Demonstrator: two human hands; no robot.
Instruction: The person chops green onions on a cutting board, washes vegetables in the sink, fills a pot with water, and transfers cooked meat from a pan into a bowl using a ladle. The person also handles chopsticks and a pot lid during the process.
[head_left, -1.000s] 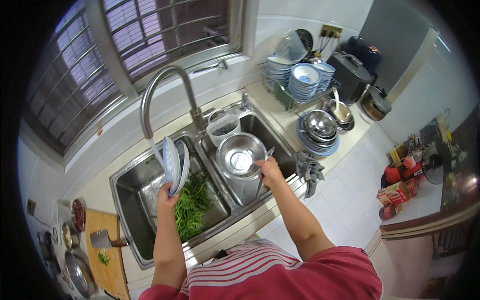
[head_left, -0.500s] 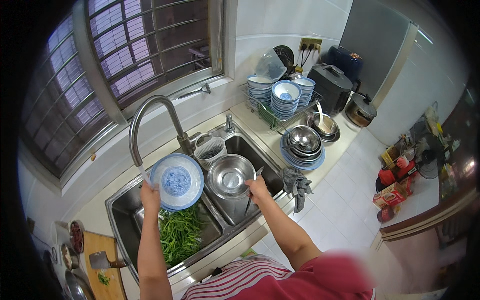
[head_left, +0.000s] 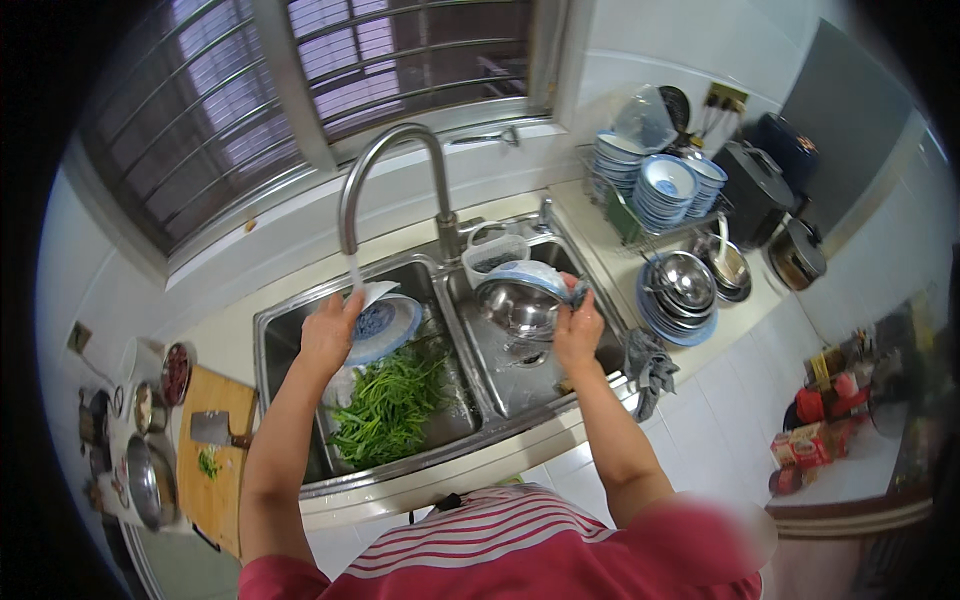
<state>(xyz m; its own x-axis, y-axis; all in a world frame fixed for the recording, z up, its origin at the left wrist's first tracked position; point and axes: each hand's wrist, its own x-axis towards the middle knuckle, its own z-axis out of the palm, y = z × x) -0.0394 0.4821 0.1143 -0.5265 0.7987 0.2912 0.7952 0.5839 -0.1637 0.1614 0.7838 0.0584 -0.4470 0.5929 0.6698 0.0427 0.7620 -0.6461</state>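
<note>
Over the left sink basin my left hand (head_left: 332, 335) is closed on a blue-and-white plate (head_left: 397, 325), tilted beneath the running tap (head_left: 348, 240). A small white piece (head_left: 378, 291) shows by its fingers, its kind unclear. My right hand (head_left: 580, 330) grips a steel bowl (head_left: 518, 308), tipped on its side above the right basin. Against that bowl is a blue-and-white dish (head_left: 540, 272), partly hidden. Something greyish at the right fingertips is too blurred to name. Green leafy vegetables (head_left: 390, 405) lie in the left basin below the plate.
A white strainer basket (head_left: 495, 250) stands behind the right basin. To the right are a rack of stacked bowls (head_left: 665, 190), steel bowls on plates (head_left: 680, 290) and a grey cloth (head_left: 650, 365). A cleaver (head_left: 215, 428) rests on the cutting board (head_left: 215, 500) at left.
The view has turned, shifting the sink rightward. The plate has tilted flatter and dropped nearer the vegetables. My right hand has lifted and tipped the steel bowl; a blue-and-white dish now shows against it.
</note>
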